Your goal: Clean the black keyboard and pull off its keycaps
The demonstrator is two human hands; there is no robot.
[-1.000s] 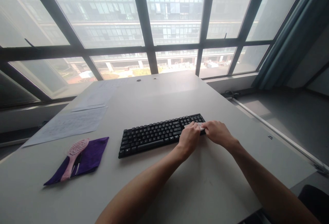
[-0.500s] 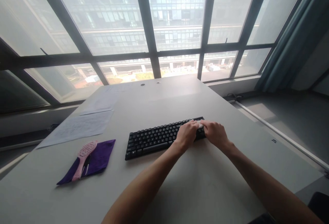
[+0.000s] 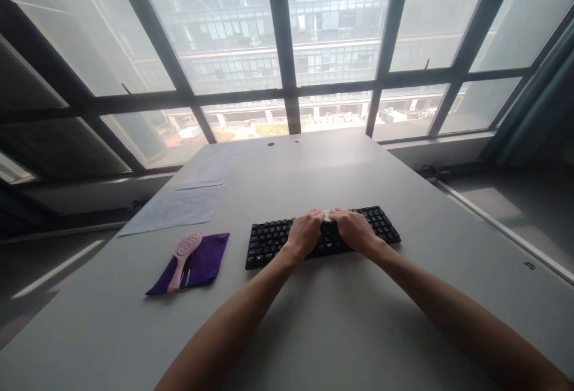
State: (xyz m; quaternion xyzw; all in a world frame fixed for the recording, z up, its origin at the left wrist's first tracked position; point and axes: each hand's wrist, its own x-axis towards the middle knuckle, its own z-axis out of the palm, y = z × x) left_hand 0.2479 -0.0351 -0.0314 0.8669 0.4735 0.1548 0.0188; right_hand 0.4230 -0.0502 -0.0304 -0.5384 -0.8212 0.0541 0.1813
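Note:
A black keyboard (image 3: pixel 381 222) lies on the white table, its middle covered by both hands. My left hand (image 3: pixel 306 231) is closed, with curled fingers at one side of a small white wad, like a tissue (image 3: pixel 327 216). On the other side of the wad, my right hand (image 3: pixel 353 227) is closed in the same way. Both sets of fingertips meet at the wad over the upper key rows. Most of the wad is hidden by the fingers, so its full shape does not show.
Left of the keyboard, a pink hairbrush (image 3: pixel 183 254) and thin dark and silvery tools (image 3: pixel 187 271) rest on a purple cloth (image 3: pixel 210 262). Printed paper sheets (image 3: pixel 179 207) lie along the table's left edge. Large windows (image 3: pixel 336 32) stand beyond the table (image 3: pixel 309 170).
Both hands, with the white wad, have shifted left along the keyboard, from its right end to around its middle. The right-hand keys now show. My view has turned somewhat left.

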